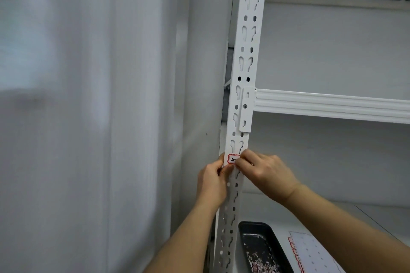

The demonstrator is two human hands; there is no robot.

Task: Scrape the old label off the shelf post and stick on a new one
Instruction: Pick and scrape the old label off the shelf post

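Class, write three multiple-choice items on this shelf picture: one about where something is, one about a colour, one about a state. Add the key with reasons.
1. Where does the black tray lie?
A. on the shelf board right of the post
B. hung on the curtain
C. on the top beam

2. What colour is the border of the label?
A. blue
B. red
C. green

3. What is in the tray?
A. nothing
B. water
C. small scraps

Key: 1 A, the tray sits on the board beside the shelf post. 2 B, a red frame edges the white label that the left hand and right hand hold against the post. 3 C, pale and reddish bits cover its floor.
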